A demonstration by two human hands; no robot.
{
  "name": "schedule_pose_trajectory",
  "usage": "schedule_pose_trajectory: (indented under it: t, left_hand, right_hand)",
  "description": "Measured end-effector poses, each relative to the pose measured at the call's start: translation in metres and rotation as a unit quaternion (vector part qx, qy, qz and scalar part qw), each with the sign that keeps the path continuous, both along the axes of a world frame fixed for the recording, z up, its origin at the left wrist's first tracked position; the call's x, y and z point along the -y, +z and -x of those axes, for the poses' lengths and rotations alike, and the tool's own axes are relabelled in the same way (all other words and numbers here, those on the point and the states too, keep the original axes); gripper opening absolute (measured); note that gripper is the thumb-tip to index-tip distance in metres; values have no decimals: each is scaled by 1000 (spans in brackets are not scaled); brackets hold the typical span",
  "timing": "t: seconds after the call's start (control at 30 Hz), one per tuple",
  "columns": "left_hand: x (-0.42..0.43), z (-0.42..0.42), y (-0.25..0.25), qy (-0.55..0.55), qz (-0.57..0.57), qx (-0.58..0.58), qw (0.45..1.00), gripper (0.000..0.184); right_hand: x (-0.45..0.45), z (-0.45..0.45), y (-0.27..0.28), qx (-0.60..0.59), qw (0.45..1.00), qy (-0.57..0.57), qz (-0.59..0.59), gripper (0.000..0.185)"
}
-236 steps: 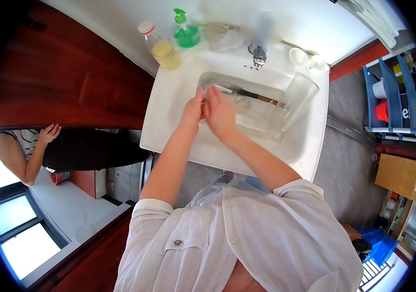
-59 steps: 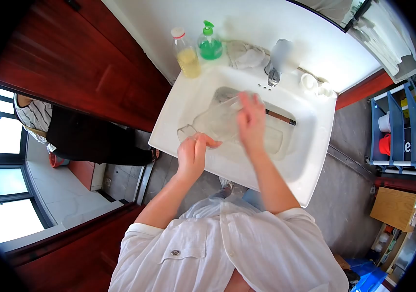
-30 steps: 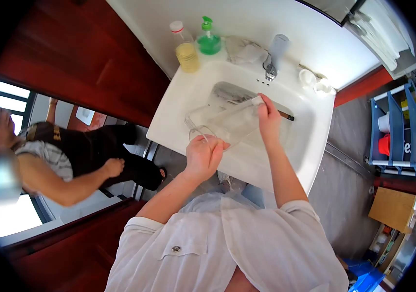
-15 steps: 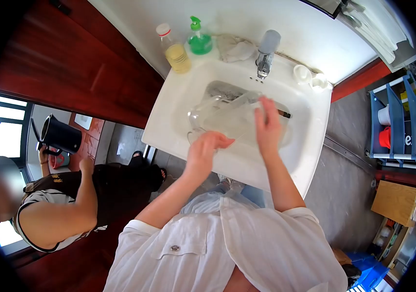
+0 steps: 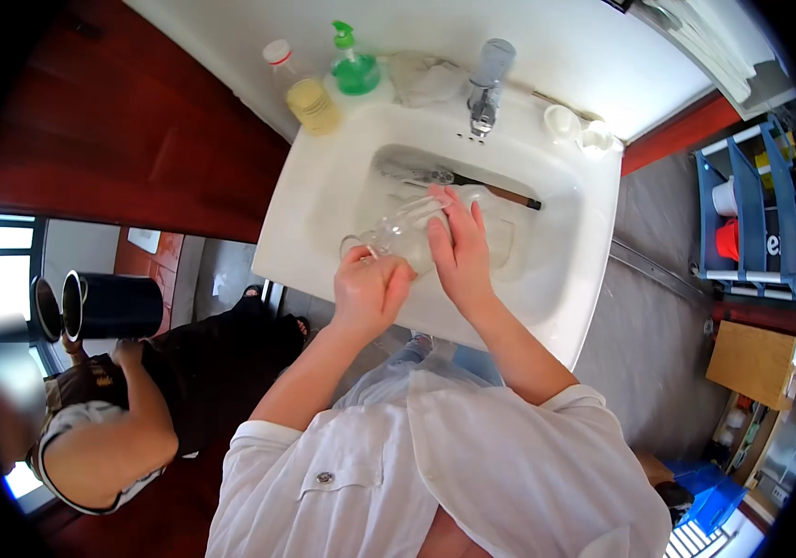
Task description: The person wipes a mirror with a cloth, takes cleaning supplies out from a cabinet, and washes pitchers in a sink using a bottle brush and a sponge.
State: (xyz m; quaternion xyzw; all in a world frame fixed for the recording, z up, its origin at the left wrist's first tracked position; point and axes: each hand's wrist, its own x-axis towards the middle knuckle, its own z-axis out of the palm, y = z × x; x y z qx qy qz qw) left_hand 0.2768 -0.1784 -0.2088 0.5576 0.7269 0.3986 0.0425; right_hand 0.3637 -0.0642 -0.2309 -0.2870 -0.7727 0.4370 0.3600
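Over the white sink, a clear pitcher with a handle lies tilted between my hands. My left hand has its fingers wrapped round the pitcher at the near left side. My right hand rests against the pitcher's far right side, its fingers spread. Behind it in the basin, a brush with a brown and black handle lies slantwise. Part of the pitcher is hidden by my fingers, and its clear outline blends with the basin.
Behind the basin stand a faucet, a green soap pump, a yellow-liquid bottle, a cloth and white cups. At left, another person holds a dark pot. Blue shelves stand at right.
The pitcher has turned between my hands, and my right hand has moved left along it. The other person has come into the doorway with a dark pot. The camera view has shifted.
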Motion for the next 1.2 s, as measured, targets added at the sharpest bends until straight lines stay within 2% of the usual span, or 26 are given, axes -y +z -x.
schedule_pose_trajectory:
  t: [0.07, 0.13, 0.2, 0.23, 0.27, 0.3, 0.33, 0.37, 0.4, 0.47, 0.5, 0.53, 0.57, 0.6, 0.67, 0.73, 0.8, 0.83, 0.87, 0.9, 0.97, 1.0, 1.07, 1.1, 1.13, 1.2]
  left_hand:
    - [2, 4, 3, -16, -1, 29, 999, 18]
    - [6, 8, 12, -4, 18, 66, 998, 21]
    - [10, 14, 10, 16, 36, 101, 994, 25]
    - [12, 17, 1, 37, 21, 184, 982, 28]
    - [13, 19, -5, 58, 7, 266, 962, 31]
    - [14, 21, -5, 58, 9, 267, 962, 31]
    - [12, 22, -4, 108, 10, 355, 928, 33]
    - [10, 24, -3, 157, 10, 439, 884, 35]
    - [9, 30, -10, 154, 10, 439, 885, 35]
    - [6, 45, -28, 213, -66, 554, 802, 36]
    - [3, 48, -28, 214, -66, 553, 802, 36]
    - [0, 50, -28, 243, -58, 579, 776, 35]
    - [-3, 51, -28, 270, -50, 604, 749, 35]
    - [-5, 53, -33, 266, -51, 604, 750, 35]
    - [-8, 58, -50, 295, -59, 665, 684, 34]
    - [-7, 61, -57, 283, -38, 676, 679, 33]
    - [-9, 61, -61, 272, -12, 688, 673, 33]
    - [-12, 61, -60, 281, 12, 705, 651, 31]
    - [-17, 62, -58, 288, 41, 720, 630, 29]
    - [-23, 63, -62, 284, 45, 719, 633, 29]
    - [-33, 66, -83, 262, 22, 754, 602, 28]
    - [-40, 66, -91, 259, 21, 754, 603, 28]
    - [-53, 66, -111, 297, 71, 694, 652, 27]
    - [-54, 74, -132, 277, 82, 651, 702, 27]
    - [-60, 67, -112, 277, 82, 651, 702, 27]
    - [-79, 50, -74, 308, 129, 443, 832, 46]
  right_hand:
    - [-16, -5, -16, 8, 1000, -2, -13, 32]
    - [-52, -13, -42, 153, 987, -51, 19, 31]
    - [-89, -23, -66, 147, 941, -68, 297, 30]
    - [-95, -25, -76, 147, 941, -66, 296, 30]
    - [-99, -28, -86, 92, 922, -57, 371, 31]
    - [-98, -30, -86, 35, 894, -50, 444, 32]
    - [-98, -33, -85, 36, 893, -53, 446, 32]
    - [-100, -37, -83, -41, 845, 13, 533, 33]
    - [-102, -39, -75, -118, 783, 79, 606, 34]
    - [-93, -32, -52, -149, 781, 45, 605, 35]
    - [-87, -29, -43, -176, 776, 9, 606, 36]
    - [-83, -29, -40, -176, 776, 8, 606, 36]
    - [-82, -28, -38, -172, 816, -13, 552, 34]
    - [-84, -28, -34, -168, 853, -33, 493, 32]
    - [-84, -32, -26, -191, 872, -3, 451, 32]
    - [-88, -33, -19, -211, 887, 27, 410, 32]
    - [-93, -35, -14, -184, 932, 76, 302, 32]
    - [-98, -32, -10, -184, 932, 73, 303, 32]
    - [-106, -26, -6, -150, 914, 61, 371, 33]
    - [-113, -21, -3, -116, 892, 51, 434, 34]
    - [-120, -17, -10, -100, 892, 8, 440, 33]
    - [-123, -16, -11, -81, 889, -30, 450, 32]
    - [-117, -15, -3, -96, 887, -75, 446, 32]
    - [-113, -16, 1, -107, 882, -118, 443, 31]
    - [-110, -18, 0, -107, 882, -118, 443, 31]
    - [-107, -21, 4, -166, 897, -162, 377, 29]
